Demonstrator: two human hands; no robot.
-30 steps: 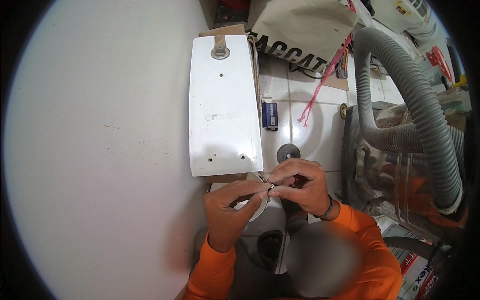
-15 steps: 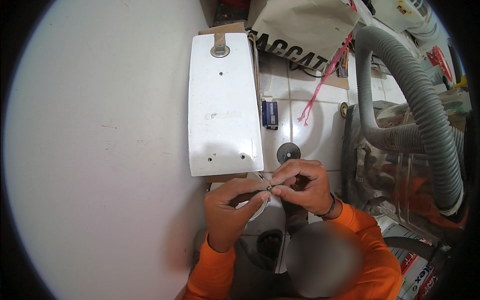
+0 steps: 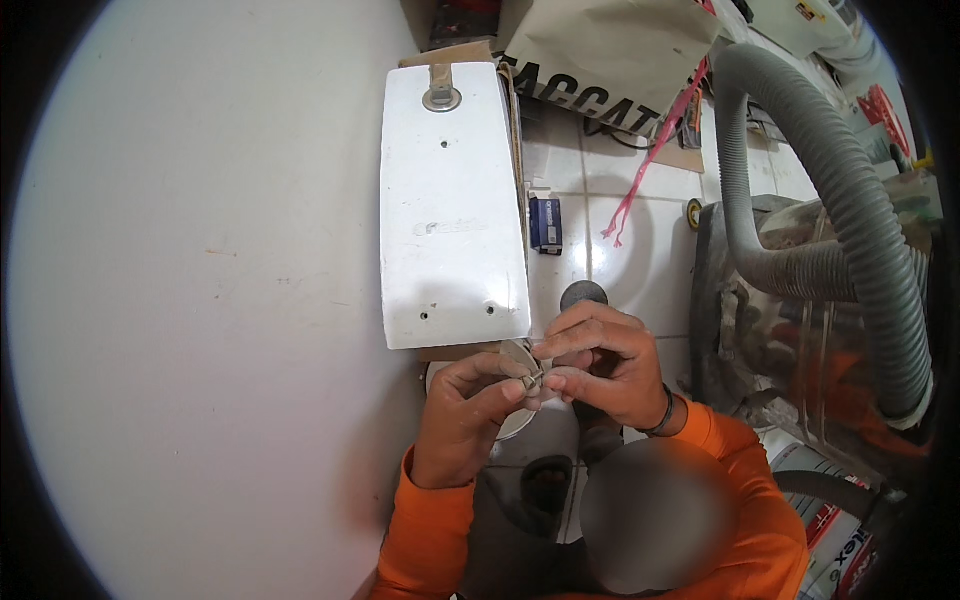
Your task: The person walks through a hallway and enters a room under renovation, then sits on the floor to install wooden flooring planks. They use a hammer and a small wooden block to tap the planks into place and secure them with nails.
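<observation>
My left hand (image 3: 452,415) pinches a small metal piece (image 3: 532,381) between thumb and fingers; its exact kind is too small to make out. From the other side, my right hand (image 3: 615,370) has its thumb and fingers closed in at the same piece, and its fingertips partly hide it. Just beyond the hands is the near end of a long white panel (image 3: 455,200). This panel carries a metal hinge (image 3: 441,95) at its far end and a few small holes. Below the hands, a round pale rim (image 3: 517,428) shows, mostly covered by them.
A plain wall (image 3: 200,300) runs along the left. On the tiled floor lie a small dark blue box (image 3: 546,226) and a grey disc (image 3: 583,293). At the right stands a vacuum cleaner (image 3: 790,330) with a thick grey hose (image 3: 850,180). A large paper bag (image 3: 610,60) and pink string (image 3: 645,170) are beyond.
My fingertips have parted slightly, so more of the metal piece shows, at a different angle. The left hand has tilted a little; both hands stay close together. The whole view has shifted slightly.
</observation>
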